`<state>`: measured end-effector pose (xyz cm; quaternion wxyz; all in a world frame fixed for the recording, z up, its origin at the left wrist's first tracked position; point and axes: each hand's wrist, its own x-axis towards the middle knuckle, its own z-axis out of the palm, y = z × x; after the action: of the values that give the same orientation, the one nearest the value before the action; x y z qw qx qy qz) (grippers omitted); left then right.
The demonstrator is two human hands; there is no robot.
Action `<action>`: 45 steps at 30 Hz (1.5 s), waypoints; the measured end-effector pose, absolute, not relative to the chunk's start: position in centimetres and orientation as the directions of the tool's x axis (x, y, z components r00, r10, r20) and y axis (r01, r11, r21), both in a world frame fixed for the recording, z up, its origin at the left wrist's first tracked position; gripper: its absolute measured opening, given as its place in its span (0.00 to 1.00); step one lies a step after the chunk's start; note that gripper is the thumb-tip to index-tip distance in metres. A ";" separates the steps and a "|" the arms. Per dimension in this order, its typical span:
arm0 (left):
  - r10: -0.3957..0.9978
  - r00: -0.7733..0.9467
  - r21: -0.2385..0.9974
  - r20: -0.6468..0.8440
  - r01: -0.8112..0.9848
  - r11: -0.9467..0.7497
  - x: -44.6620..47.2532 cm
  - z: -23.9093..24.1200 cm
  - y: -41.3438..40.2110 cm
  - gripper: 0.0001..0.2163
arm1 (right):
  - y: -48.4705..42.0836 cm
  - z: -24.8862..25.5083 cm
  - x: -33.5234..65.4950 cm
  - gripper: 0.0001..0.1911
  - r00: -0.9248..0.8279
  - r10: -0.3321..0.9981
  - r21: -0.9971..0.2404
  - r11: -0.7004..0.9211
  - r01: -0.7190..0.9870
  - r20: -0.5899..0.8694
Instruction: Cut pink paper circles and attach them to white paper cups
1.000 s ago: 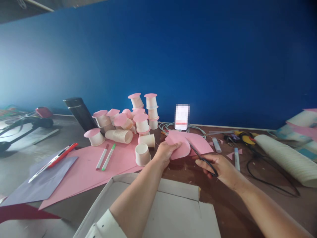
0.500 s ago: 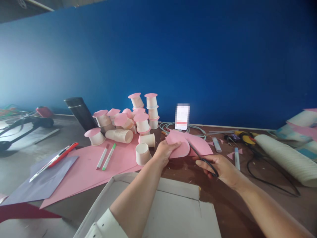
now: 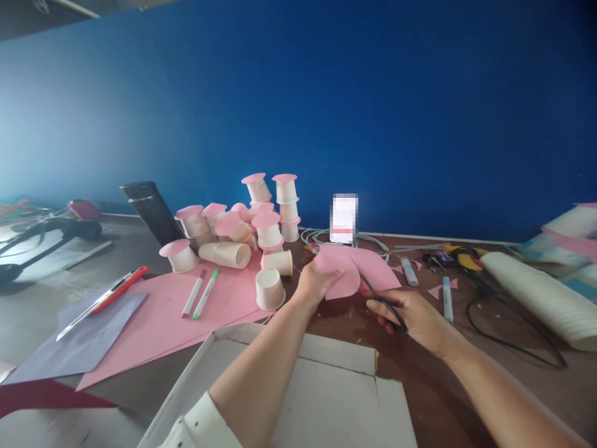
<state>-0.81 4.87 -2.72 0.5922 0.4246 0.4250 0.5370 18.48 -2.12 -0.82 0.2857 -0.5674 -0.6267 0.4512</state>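
Observation:
My left hand (image 3: 313, 283) is closed on the edge of a pink paper piece (image 3: 345, 274) with a rounded outline, held just above the brown table. My right hand (image 3: 413, 314) grips black scissors (image 3: 377, 295), whose blades reach into the pink paper from the right. Both hands are above the table, just beyond an open white cardboard box (image 3: 321, 398) near me.
A pile of white paper cups with pink paper lids (image 3: 252, 221) stands at the back left, beside a large pink sheet (image 3: 158, 317) with two markers (image 3: 199, 294). A utility knife (image 3: 105, 298) lies on a grey sheet. Cables, a glue gun (image 3: 459, 256) and a sleeve of stacked cups (image 3: 536, 292) lie right.
The pink paper has turned slightly in my left hand while the scissors stay in the cut. Hands have barely shifted.

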 end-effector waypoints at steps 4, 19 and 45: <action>0.999 0.026 0.998 -0.034 -0.055 0.036 -0.8 -2.3 4.8 0.14 | -2.1 -0.9 18.3 0.27 -0.179 0.968 -0.901 -0.087 0.425 -0.178; 0.997 -0.043 0.976 0.061 0.210 -0.051 -1.0 -2.2 5.0 0.15 | -2.0 -1.5 18.4 0.22 -0.159 0.970 -0.908 -0.105 0.406 -0.183; 0.967 -0.221 0.971 0.130 0.224 -0.079 -0.7 -2.6 4.8 0.11 | -1.8 -2.8 18.6 0.21 -0.129 0.978 -0.865 -0.081 0.495 -0.166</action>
<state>-0.67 4.78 -2.57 0.3538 0.5143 0.5789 0.5246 18.63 -1.79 -2.80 0.2811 -0.5971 -0.6167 0.4291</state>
